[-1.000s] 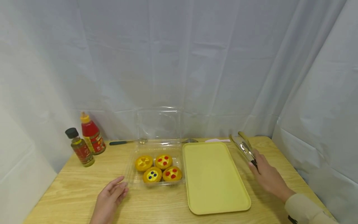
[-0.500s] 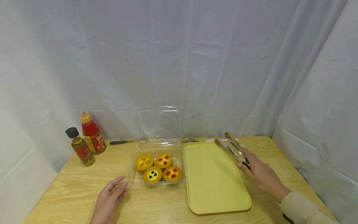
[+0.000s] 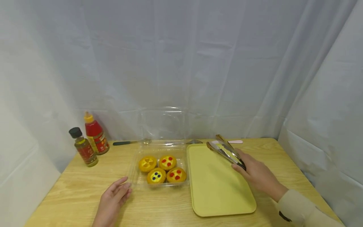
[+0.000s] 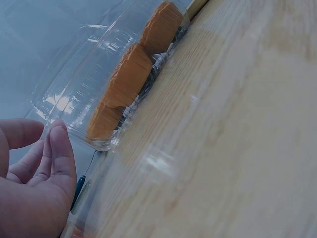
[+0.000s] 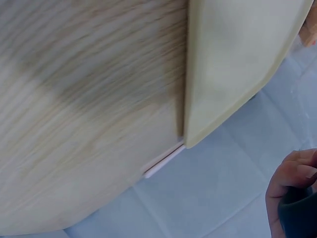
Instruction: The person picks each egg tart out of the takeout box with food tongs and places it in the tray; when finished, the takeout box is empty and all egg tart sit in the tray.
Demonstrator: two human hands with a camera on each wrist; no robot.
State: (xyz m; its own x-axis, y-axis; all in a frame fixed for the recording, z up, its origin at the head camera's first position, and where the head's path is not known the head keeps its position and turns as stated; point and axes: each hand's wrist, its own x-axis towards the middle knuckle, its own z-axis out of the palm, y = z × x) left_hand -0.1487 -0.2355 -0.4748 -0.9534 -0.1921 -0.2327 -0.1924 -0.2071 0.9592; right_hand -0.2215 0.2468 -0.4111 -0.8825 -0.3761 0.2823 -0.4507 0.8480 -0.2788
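Observation:
Metal tongs (image 3: 224,151) with dark grips are held in my right hand (image 3: 259,175), their arms spread apart over the far part of the yellow tray (image 3: 221,189). In the right wrist view, a dark tong handle (image 5: 299,215) sits in the curled fingers. My left hand (image 3: 112,198) is by the front left corner of a clear plastic container (image 3: 136,176), fingers loosely bent; whether they touch it I cannot tell. Inside the container, its lid raised, are several tarts, one with blue dots (image 3: 156,176) and one with red dots (image 3: 176,175).
On the left stand a red sauce bottle (image 3: 96,135) and a smaller black-capped bottle (image 3: 85,151). Behind the container lie a dark-handled utensil (image 3: 122,143) and a fork (image 3: 195,142). A pink-handled utensil (image 3: 235,142) lies behind the tray, and grey curtains (image 3: 181,69) enclose the table.
My right hand has carried the tongs leftward, from the right of the tray to above it. The left hand has stayed by the container, and the tarts have not moved.

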